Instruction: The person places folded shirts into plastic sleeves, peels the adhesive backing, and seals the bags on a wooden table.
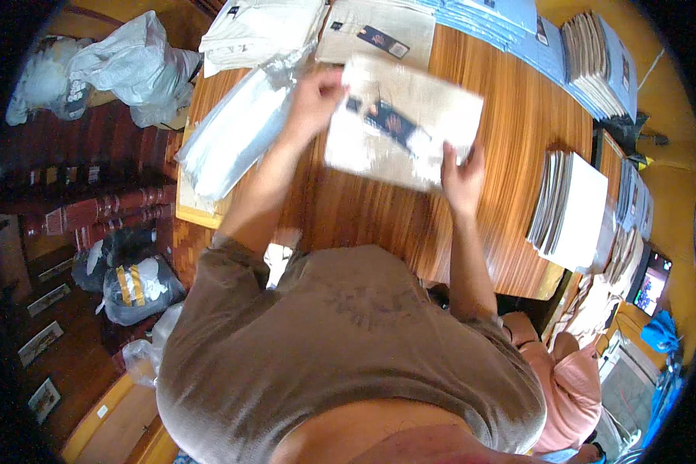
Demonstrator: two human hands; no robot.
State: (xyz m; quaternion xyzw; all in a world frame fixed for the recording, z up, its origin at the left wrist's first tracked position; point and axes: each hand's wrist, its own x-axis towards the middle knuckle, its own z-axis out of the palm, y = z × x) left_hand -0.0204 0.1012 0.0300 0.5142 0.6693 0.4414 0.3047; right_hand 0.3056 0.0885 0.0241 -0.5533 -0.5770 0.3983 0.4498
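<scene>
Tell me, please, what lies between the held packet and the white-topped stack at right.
In the head view: the right hand, then striped wooden tabletop.

No wording is legible. A dark hang tag (393,124) with a reddish mark, blurred, shows on the bagged beige garment (441,100) between the left fingers (330,80) and right fingers (448,161); another tag (383,41) lies beyond them on a folded beige garment (416,23).

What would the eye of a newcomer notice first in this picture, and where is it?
Probably the folded cream garment with its dark tag, upper centre, held between the left hand and right hand above the striped wooden table. Then come the blue folded garments along its far edge, right of centre, and the glossy clear plastic sleeves on its left side.
</scene>
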